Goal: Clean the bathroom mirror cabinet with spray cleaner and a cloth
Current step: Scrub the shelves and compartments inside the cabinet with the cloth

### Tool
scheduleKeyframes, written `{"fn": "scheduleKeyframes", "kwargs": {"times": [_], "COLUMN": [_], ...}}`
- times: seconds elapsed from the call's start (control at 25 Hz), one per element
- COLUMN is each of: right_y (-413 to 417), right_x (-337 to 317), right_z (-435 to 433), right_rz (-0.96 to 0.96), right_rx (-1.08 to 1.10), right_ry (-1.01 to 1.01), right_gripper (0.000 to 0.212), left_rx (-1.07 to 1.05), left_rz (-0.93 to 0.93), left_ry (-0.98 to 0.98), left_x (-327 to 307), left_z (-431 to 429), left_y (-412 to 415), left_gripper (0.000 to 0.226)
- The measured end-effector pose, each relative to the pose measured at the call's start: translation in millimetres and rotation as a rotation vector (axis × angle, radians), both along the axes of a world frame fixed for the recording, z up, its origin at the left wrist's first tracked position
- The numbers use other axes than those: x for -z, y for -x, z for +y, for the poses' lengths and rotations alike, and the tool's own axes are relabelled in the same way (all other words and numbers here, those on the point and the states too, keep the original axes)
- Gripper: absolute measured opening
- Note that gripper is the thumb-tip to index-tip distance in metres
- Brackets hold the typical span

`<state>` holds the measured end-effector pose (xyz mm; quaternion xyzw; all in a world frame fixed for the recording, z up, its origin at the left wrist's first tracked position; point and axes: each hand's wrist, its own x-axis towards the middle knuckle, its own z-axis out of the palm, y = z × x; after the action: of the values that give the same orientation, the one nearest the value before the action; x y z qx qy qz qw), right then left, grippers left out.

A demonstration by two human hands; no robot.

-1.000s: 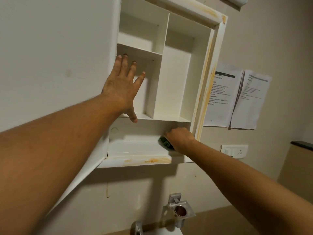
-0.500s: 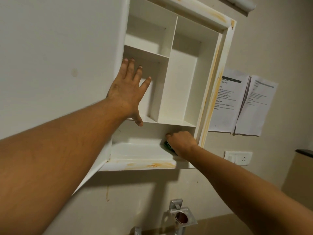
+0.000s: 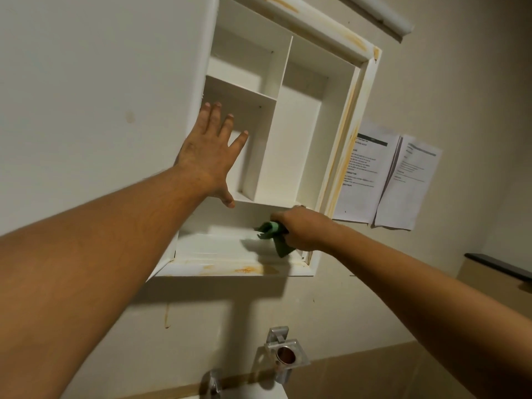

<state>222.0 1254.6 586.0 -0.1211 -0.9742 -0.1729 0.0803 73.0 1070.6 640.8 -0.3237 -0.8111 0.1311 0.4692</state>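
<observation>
Left hand (image 3: 211, 156) lies flat at the cabinet's (image 3: 296, 145) left edge, fingers straight and spread; likely bracing, or holding the door (image 3: 115, 82) open. Right hand (image 3: 302, 230), fingers curled round a bunched green cloth (image 3: 277, 240), presses it on the bottom shelf (image 3: 213, 246) near its right rear corner, presumably to scrub there. Cabinet white inside; orange-brown stains (image 3: 247, 270) along the bottom front edge and right frame.

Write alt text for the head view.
A person's right hand holds a green cloth on the bottom shelf of an open white wall cabinet, while the left hand, fingers spread, rests at its left edge. Orange stains mark the frame; two papers hang beside it.
</observation>
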Motion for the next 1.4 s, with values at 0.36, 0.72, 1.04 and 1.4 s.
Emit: {"fn": "scheduleKeyframes", "kwargs": {"times": [0.36,0.72,1.04,1.4], "right_y": [-35.2,14.1,1.6,36.8], "right_x": [66.6,47.0,33.0,38.0], "right_z": [53.5,44.1,42.5,34.9], "right_rz": [-0.131,-0.224,-0.298,-0.296], "right_rx": [-0.061,0.033,0.048,0.161], "right_ry": [-0.898,-0.642,-0.64,-0.718], "right_gripper": [0.047,0.039,0.024,0.029], "left_rx": [0.043,0.03,0.041,0.052], "left_rz": [0.003,-0.007,-0.018,0.003], "left_ry": [-0.026,-0.048,-0.062,-0.06], "left_x": [1.6,2.2,1.0,5.8], "left_z": [3.7,9.5,9.3,11.6], "left_y": [1.3,4.4,5.6,10.0], "left_gripper": [0.145,0.149,0.147,0.145]}}
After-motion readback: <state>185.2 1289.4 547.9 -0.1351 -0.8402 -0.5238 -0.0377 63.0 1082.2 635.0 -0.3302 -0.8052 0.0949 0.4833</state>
